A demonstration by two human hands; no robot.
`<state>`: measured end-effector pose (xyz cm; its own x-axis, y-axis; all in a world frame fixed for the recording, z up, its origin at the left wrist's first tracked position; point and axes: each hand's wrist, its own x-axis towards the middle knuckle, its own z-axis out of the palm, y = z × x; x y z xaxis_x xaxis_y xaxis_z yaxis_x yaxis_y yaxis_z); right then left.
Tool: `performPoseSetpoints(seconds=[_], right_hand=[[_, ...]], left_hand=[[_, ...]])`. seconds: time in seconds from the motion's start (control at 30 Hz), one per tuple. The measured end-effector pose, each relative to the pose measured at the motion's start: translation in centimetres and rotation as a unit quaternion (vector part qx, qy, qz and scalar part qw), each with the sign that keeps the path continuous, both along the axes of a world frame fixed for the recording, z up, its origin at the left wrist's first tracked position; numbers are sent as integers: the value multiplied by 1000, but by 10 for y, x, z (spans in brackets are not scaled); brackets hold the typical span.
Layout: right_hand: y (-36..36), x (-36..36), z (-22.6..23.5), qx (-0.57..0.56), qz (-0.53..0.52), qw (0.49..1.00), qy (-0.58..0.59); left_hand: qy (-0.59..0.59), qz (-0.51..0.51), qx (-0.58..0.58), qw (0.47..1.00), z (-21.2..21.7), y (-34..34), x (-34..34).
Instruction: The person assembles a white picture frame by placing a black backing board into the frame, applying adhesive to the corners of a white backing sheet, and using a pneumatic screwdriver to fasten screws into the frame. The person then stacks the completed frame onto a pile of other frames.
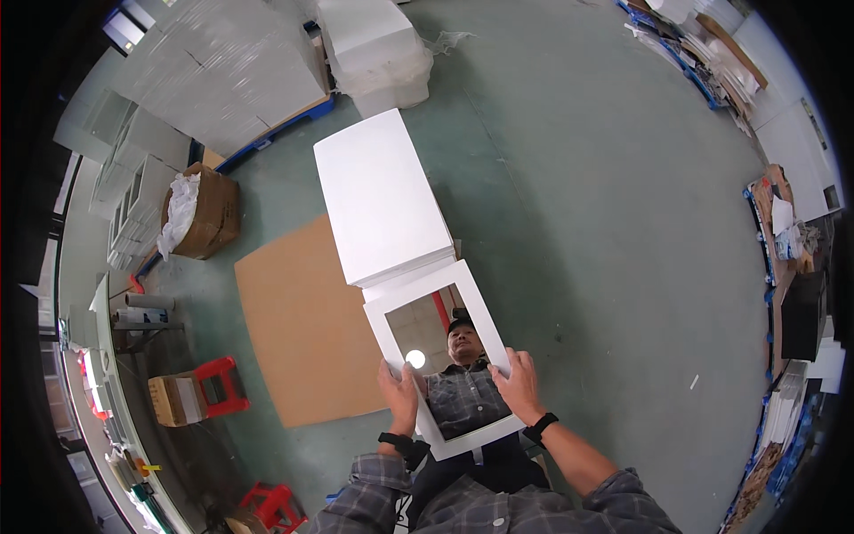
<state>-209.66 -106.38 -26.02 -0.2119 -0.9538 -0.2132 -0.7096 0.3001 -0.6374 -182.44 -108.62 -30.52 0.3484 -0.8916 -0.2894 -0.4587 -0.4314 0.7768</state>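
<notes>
A rectangular mirror point(463, 392) with a wide white frame lies between my two hands, tilted so that its glass reflects the ceiling, a round light and a person in a checked shirt. My left hand point(400, 399) grips the left side of the frame, thumb on the front. On the opposite side, my right hand point(519, 389) holds the frame's edge the same way. The mirror's far end meets or overlaps the near end of a tall stack of flat white panels point(382, 196). Whether the mirror rests on anything beneath is hidden.
Left of the stack, a brown cardboard sheet point(294, 329) covers the floor. Further left are a carton point(209, 218), a red stool point(233, 387) beside a small box point(178, 399), and a long workbench point(133, 436). Film-wrapped stacks point(231, 71) stand behind; loaded pallets point(787, 231) line the right.
</notes>
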Motion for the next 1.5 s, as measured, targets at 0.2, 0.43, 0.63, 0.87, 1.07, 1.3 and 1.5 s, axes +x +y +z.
performPoseSetpoints(seconds=[0.2,0.43,0.63,0.87,1.07,1.3,1.5], right_hand=[[-15,23,-20,1,-20,1000,5],[-22,42,-38,4,-41,999,13],[-25,41,-53,35,-33,999,13],[-36,44,-55,65,-34,997,29],[-50,38,-54,7,-18,1000,6],[-78,17,-101,117,-74,962,-235],[-93,34,-90,156,-49,953,-254]], left_hand=[[-124,9,-34,992,-12,-24,5],[-123,-8,-13,992,-18,-36,15],[-130,17,-14,991,-25,-41,9],[-133,18,20,991,-27,-49,9],[-125,23,-42,991,-33,-55,22],[136,17,20,990,-35,-106,39],[157,20,20,987,-53,-110,41]])
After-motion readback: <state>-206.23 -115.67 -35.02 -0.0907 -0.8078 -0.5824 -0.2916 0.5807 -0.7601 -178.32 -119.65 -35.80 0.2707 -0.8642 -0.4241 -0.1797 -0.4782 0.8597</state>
